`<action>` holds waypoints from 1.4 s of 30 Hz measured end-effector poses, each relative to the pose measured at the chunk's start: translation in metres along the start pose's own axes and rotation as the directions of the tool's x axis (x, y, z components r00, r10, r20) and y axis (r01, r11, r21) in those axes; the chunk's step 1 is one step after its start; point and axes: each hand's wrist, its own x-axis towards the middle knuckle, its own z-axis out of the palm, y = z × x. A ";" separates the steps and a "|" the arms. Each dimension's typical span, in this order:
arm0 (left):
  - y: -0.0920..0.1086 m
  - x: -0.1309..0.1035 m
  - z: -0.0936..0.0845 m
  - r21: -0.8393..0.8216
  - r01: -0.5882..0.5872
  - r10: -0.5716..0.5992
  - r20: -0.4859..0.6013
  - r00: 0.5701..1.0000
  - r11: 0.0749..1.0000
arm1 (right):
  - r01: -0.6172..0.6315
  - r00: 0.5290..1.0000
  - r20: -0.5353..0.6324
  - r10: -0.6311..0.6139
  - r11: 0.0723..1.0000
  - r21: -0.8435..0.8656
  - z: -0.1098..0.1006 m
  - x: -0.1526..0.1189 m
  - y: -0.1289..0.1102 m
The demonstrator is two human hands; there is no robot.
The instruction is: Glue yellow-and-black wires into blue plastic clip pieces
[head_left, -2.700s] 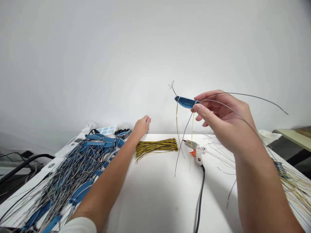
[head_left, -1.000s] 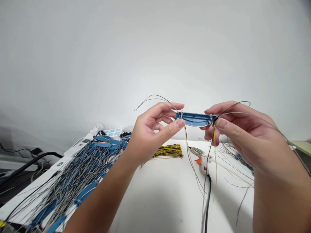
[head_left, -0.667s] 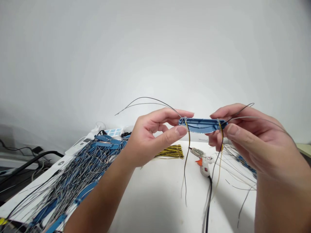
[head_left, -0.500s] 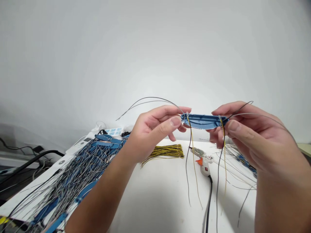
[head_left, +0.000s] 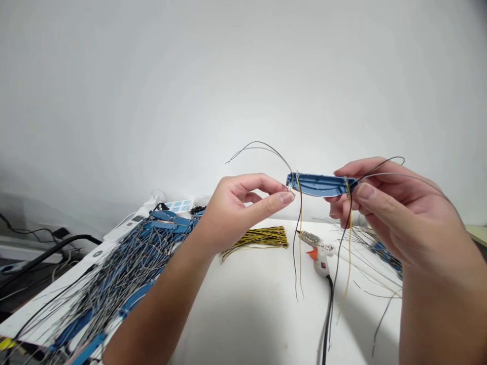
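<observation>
A curved blue plastic part [head_left: 321, 186] is held up above the table, its hollow ribbed side facing me. My right hand [head_left: 388, 203] grips its right end between thumb and fingers. At the left end, my left hand [head_left: 262, 197] pinches a small clear piece [head_left: 289, 187] with thumb and forefinger. Yellow and black wires [head_left: 300, 218] hang down from both ends of the part. Thin grey and black wires [head_left: 262, 146] arch out to the left, and similar ones [head_left: 395, 175] pass over my right hand.
A glue gun [head_left: 319, 256] with an orange trigger lies on the white table [head_left: 243, 314]. Behind my left wrist is a bundle of yellow-black wires [head_left: 266, 235]. Blue parts with tangled grey wires [head_left: 125, 263] are heaped at left, near a power strip [head_left: 178, 206]. More wired parts [head_left: 384, 253] lie right.
The left fingers have slid off the blue part's end to a pinch just below it. The part has tilted slightly, its left end rising, and the wires have swung.
</observation>
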 end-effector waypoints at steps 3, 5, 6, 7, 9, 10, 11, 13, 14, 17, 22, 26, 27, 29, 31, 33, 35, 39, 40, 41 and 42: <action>0.003 -0.001 0.001 0.044 -0.032 0.033 -0.022 0.999 0.999 | 0.020 1.000 -0.014 -0.020 1.000 0.002 -0.001 0.002 0.002; 0.006 -0.003 0.001 0.075 -0.044 0.046 -0.023 0.999 0.996 | 0.019 0.999 -0.044 -0.019 1.000 0.003 -0.002 0.002 0.002; 0.008 -0.004 0.002 0.087 -0.051 0.053 -0.021 0.998 0.995 | 0.012 0.998 -0.054 -0.012 1.000 0.004 -0.002 0.002 0.002; 0.010 -0.004 0.002 0.094 -0.057 0.059 -0.017 0.998 0.994 | -0.003 0.998 -0.056 0.003 1.000 0.005 -0.002 0.003 0.001; 0.012 -0.005 0.003 0.100 -0.060 0.060 -0.004 0.998 0.993 | -0.026 0.998 -0.054 0.026 1.000 0.008 -0.002 0.004 0.001; 0.011 -0.004 0.003 0.096 -0.054 0.054 0.006 0.999 0.994 | -0.027 0.998 -0.061 0.028 1.000 0.011 -0.002 0.004 0.002; 0.010 -0.003 0.002 0.085 -0.045 0.044 0.018 0.999 0.995 | -0.016 0.997 -0.077 0.017 1.000 0.016 -0.002 0.005 0.003; 0.000 0.004 0.001 0.052 -0.028 0.026 0.041 0.999 0.998 | 0.045 0.989 -0.141 -0.040 0.999 0.030 -0.003 0.007 0.005; -0.009 0.010 -0.001 0.041 -0.029 0.027 0.048 0.999 0.999 | 0.078 0.981 -0.180 -0.071 0.996 0.034 -0.003 0.008 0.005; -0.052 0.034 -0.010 0.156 -0.036 0.032 0.029 0.999 0.987 | 0.096 0.964 -0.252 -0.083 0.995 0.038 -0.002 0.007 0.002; -0.157 0.067 -0.039 0.594 0.251 -0.213 -0.134 0.968 0.764 | 0.092 0.961 -0.268 -0.064 0.991 0.093 -0.001 0.005 -0.005; -0.212 0.072 -0.061 0.568 0.375 -0.317 -0.203 0.926 0.733 | 0.075 0.975 -0.217 -0.048 0.991 0.114 -0.004 0.008 -0.001; -0.218 0.072 -0.064 0.542 0.395 -0.345 -0.198 0.918 0.742 | 0.077 0.976 -0.213 -0.051 0.991 0.112 -0.004 0.009 0.000; -0.221 0.072 -0.068 0.469 0.425 -0.400 -0.157 0.903 0.775 | 0.087 0.975 -0.213 -0.065 0.992 0.094 -0.004 0.010 0.002; -0.216 0.072 -0.070 0.381 0.446 -0.446 -0.094 0.890 0.810 | 0.090 0.973 -0.217 -0.073 0.994 0.067 -0.003 0.010 0.001; -0.208 0.073 -0.070 0.301 0.455 -0.470 -0.025 0.882 0.838 | 0.077 0.973 -0.223 -0.065 0.996 0.043 -0.001 0.009 0.000; -0.201 0.073 -0.070 0.196 0.470 -0.486 0.044 0.873 0.861 | 0.060 0.974 -0.223 -0.051 0.998 0.033 0.000 0.008 -0.001; -0.198 0.073 -0.071 -0.009 0.529 -0.522 0.153 0.839 0.849 | 0.067 0.975 -0.216 -0.059 0.997 0.032 0.000 0.008 -0.001; -0.199 0.074 -0.070 -0.023 0.535 -0.525 0.163 0.835 0.844 | 0.066 0.976 -0.210 -0.058 0.997 0.033 0.000 0.009 0.000; -0.200 0.074 -0.070 -0.029 0.539 -0.527 0.168 0.833 0.842 | 0.068 0.977 -0.206 -0.059 0.997 0.034 0.000 0.009 0.000; -0.201 0.074 -0.070 -0.032 0.542 -0.529 0.173 0.831 0.840 | 0.067 0.978 -0.199 -0.059 0.997 0.035 0.000 0.009 0.000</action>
